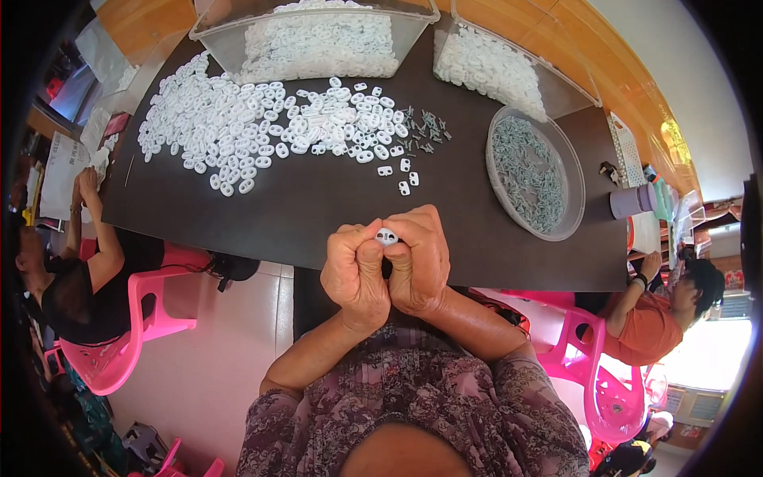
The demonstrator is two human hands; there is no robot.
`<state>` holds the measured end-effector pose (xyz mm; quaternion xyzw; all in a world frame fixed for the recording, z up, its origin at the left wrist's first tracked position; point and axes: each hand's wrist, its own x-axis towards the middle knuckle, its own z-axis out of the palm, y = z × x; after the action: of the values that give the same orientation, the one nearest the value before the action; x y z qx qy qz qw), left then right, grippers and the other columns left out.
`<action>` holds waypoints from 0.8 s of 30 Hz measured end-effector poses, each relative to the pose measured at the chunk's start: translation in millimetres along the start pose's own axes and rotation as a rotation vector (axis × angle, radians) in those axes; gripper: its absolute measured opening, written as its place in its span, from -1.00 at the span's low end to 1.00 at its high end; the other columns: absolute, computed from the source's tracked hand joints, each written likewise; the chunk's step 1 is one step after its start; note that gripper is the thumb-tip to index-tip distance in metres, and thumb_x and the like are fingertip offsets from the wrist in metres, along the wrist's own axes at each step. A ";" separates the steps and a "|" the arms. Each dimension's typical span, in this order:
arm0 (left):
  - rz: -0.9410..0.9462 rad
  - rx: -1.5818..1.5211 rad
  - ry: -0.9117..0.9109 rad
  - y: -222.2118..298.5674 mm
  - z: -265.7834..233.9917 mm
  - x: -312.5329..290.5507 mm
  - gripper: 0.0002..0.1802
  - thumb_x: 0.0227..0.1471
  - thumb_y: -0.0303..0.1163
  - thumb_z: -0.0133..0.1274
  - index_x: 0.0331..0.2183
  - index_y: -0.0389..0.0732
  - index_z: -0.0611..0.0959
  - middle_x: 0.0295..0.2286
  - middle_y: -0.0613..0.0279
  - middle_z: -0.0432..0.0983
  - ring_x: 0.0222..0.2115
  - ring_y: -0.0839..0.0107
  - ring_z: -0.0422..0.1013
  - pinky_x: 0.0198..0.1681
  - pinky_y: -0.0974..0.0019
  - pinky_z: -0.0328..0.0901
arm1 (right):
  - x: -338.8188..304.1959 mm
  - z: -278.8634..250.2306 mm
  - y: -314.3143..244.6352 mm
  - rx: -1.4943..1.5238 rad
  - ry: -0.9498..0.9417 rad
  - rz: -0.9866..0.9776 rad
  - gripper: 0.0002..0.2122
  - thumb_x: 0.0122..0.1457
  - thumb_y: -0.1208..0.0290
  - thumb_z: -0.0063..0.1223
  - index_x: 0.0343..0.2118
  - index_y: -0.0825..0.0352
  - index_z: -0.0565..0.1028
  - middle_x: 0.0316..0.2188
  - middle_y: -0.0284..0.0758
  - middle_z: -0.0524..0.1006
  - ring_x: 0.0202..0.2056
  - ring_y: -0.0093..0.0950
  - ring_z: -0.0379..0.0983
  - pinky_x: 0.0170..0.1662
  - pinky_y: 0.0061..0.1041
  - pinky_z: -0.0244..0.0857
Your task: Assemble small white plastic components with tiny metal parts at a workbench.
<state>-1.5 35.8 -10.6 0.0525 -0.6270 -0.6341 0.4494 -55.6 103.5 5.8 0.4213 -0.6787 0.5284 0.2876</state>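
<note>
Dark brown and smooth, the tabletop spans the frame's middle, a clear plastic bin of white pieces at upper centre, a round translucent tub of slim grey screw-like bits at right; at centre, the left hand and the right hand curl tightly, fingers together pinching a small, rounded white piece with two openings

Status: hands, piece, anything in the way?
Left hand, right hand: both gripping small white piece. Nothing seen blocking the hands. Loose white pieces ahead, apart, on dark table.
</note>
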 end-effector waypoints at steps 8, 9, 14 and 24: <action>-0.017 0.017 -0.010 3.2 -1.3 3.2 -0.80 0.15 -0.38 -0.08 -0.28 -0.35 0.48 -0.49 0.28 0.39 -0.51 0.58 0.27 -0.44 0.54 0.21 | 0.8 0.9 -1.8 -0.007 -0.016 0.015 -0.80 0.03 0.52 0.07 -0.28 0.46 0.41 -0.43 -0.19 0.44 -0.47 -0.31 0.35 -0.44 -0.43 0.25; -0.043 -0.056 0.012 4.2 -1.3 2.0 -0.80 0.16 -0.39 -0.09 -0.27 -0.34 0.48 -0.49 0.29 0.38 -0.50 0.60 0.26 -0.43 0.55 0.20 | 2.2 0.3 -4.5 -0.006 -0.023 0.004 -0.79 0.04 0.50 0.07 -0.27 0.46 0.40 -0.42 -0.18 0.44 -0.46 -0.30 0.35 -0.42 -0.43 0.26; -0.069 -0.110 -0.006 12.8 -1.3 -1.8 -0.79 0.16 -0.39 -0.10 -0.25 -0.35 0.47 -0.48 0.30 0.37 -0.49 0.61 0.25 -0.42 0.56 0.19 | 1.8 -2.9 -9.8 0.011 -0.031 0.010 -0.77 0.07 0.46 0.05 -0.25 0.46 0.39 -0.39 -0.17 0.44 -0.44 -0.30 0.35 -0.39 -0.41 0.27; 0.035 -0.019 -0.020 12.0 -6.4 -2.8 -0.76 0.14 -0.37 -0.06 -0.29 -0.39 0.49 -0.47 0.17 0.43 -0.48 0.49 0.34 -0.42 0.48 0.25 | 0.1 -5.7 -7.6 0.021 -0.049 -0.047 -0.81 0.14 0.41 -0.01 -0.27 0.43 0.38 -0.42 -0.22 0.43 -0.48 -0.37 0.33 -0.44 -0.45 0.24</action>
<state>10.2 35.1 -3.3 0.0308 -0.6262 -0.6326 0.4546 -49.3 108.3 11.0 0.4528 -0.6699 0.5181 0.2789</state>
